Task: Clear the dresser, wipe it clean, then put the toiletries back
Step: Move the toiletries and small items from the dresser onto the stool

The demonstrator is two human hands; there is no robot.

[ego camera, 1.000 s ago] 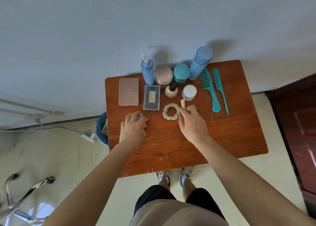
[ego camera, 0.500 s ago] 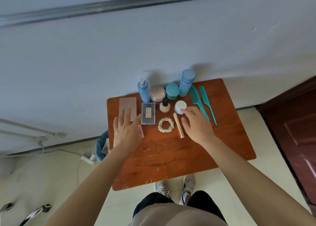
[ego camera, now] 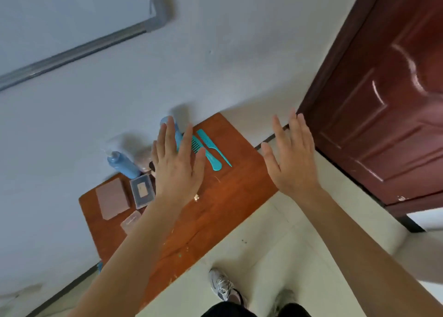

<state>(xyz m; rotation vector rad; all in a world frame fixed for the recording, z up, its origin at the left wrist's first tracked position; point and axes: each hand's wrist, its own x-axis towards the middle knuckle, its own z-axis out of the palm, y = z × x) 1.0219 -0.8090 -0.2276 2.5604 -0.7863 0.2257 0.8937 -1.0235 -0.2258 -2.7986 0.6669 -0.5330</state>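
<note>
The left hand and right hand hover with fingers spread, holding nothing. A bottle, combs and boxes sit lined up on the desk, centre-left. Putting back looks finished, needing only a check.

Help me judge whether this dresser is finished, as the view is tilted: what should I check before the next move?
1. Left hand free: ok, fingers straight, holding nothing.
2. Right hand free: ok, open and holding nothing.
3. Wide comb and tail comb lying flat, side by side: ok.
4. Pump bottle standing by the wall: ok.
5. Whatever sits behind the left hand is in place: cannot tell, hidden.
6. Dresser wiped clean: cannot tell, pale specks show on the wood.
</note>
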